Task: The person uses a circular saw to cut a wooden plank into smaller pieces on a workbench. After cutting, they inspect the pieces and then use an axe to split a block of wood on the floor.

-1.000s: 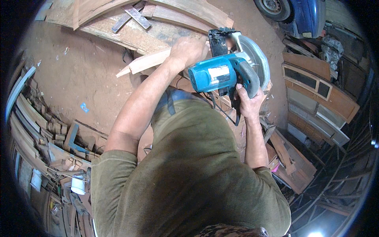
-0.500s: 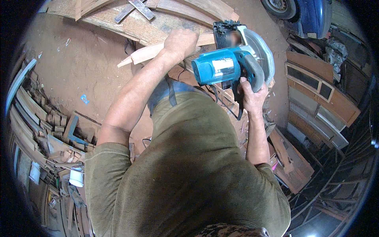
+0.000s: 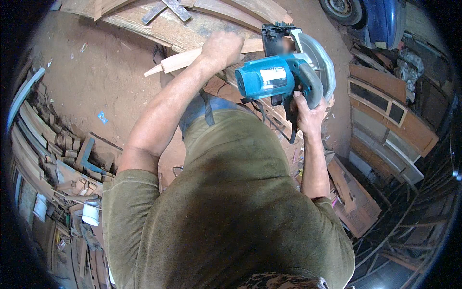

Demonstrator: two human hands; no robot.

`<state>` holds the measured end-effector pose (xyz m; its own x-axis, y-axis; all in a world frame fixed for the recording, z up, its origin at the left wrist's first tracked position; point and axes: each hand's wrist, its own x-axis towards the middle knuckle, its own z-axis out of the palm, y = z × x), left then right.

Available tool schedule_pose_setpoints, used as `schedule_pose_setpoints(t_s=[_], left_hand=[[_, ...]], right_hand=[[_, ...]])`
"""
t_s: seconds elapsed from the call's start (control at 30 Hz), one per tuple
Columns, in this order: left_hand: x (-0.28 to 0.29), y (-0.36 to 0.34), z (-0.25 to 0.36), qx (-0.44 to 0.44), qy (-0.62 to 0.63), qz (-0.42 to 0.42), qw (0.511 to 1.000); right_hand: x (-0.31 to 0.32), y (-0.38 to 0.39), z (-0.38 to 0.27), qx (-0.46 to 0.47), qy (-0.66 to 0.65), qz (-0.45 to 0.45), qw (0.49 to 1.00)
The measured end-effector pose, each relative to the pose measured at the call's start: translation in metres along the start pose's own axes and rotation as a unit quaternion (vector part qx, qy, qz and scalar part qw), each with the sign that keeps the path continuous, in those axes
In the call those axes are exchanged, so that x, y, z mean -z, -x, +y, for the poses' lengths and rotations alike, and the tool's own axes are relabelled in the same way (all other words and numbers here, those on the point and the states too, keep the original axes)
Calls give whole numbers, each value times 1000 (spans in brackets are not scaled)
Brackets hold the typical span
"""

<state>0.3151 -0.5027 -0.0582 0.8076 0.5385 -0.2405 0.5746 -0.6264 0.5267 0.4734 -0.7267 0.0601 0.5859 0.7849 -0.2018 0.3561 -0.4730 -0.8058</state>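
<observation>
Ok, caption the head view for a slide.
Left hand on a pale wooden strip, right hand gripping a teal circular saw.

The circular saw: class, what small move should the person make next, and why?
Perhaps slide the left hand a little further left along the pale board: it grips that board fairly near the circular saw, which the right hand holds at its grey handle, so more room between them seems prudent.

A head-worn fisheye looks down, close over the shirt [image 3: 226,192], its dark rim hard to read
</observation>
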Motion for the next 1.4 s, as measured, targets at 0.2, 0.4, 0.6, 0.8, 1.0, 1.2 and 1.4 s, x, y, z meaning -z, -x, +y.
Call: schedule_pose_setpoints(t_s=[0.2,0.4,0.6,0.8,1.0,1.2,1.4], left_hand=[[-5,3,0,-7,1,2,1000],[0,4,5,15,-6,-10,1000],[5,4,5,-2,5,-9,1000],[-13,4,4,6,0,13,1000],[-1,2,0,-22,-3,10,1000],[-23,-6,-13,-38,-15,26,999],[-8,11,-10,9,-50,53,997]], right_hand=[[-1,-2,-4,-3,-5,-5,1000],[0,1,-8,-64,-13,-8,998],[-4,2,-7,-12,-7,7,1000],[-5,-1,-11,-45,-19,4,999],[-3,1,-12,-51,-32,4,998],[-11,-9,-20,-46,-41,-3,998],[-8,-16,-25,-22,-32,-7,999]])
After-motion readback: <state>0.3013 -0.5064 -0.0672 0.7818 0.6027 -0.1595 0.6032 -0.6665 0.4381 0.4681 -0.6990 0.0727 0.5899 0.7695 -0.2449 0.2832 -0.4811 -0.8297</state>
